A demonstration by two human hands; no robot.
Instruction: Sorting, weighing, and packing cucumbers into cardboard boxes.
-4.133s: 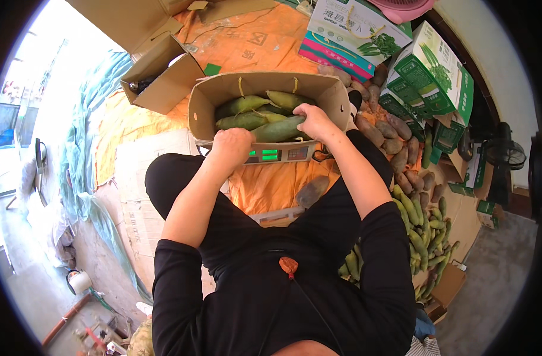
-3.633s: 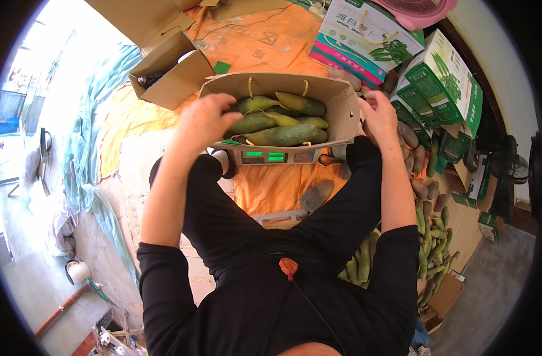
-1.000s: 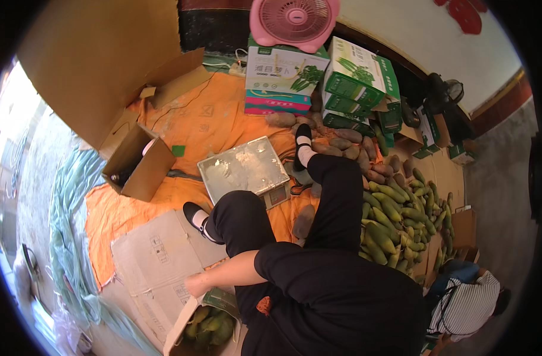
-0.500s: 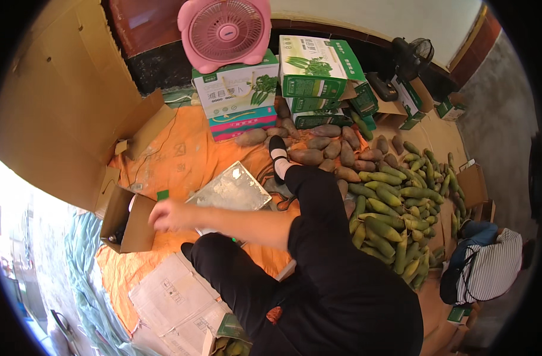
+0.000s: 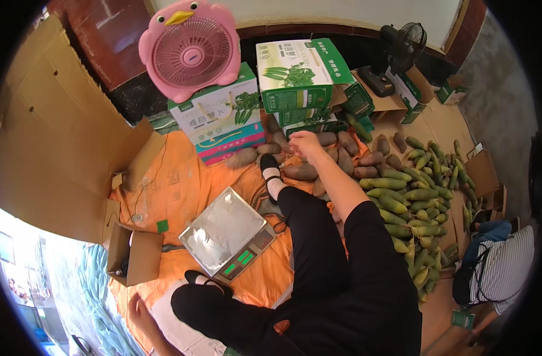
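Observation:
My right arm reaches forward, and my right hand (image 5: 306, 146) is over the brown-skinned roots (image 5: 301, 172), in front of the stacked cartons. Its fingers are loosely bent and apart; nothing shows in them, though part of the fingertips is hidden. At the lower left, my left hand (image 5: 141, 315) hangs beside my knee with its fingers apart and nothing in it. Between my legs and the box stands a flat metal weighing scale (image 5: 226, 228) with a lit green display; its pan holds no goods. Long green radishes (image 5: 404, 204) lie heaped to my right.
A pink fan (image 5: 191, 56) stands on a carton (image 5: 217, 118), beside stacked green-and-white cartons (image 5: 295, 68). A small open cardboard box (image 5: 145, 258) sits left of the scale on the orange sheet (image 5: 182, 178). A black fan (image 5: 395, 56) stands behind. Another person (image 5: 499, 267) bends at far right.
My right hand has swung from beside the small cardboard box, across the scale, to the brown roots. My left hand has come into view. The view has shifted, uncovering the scale and its display.

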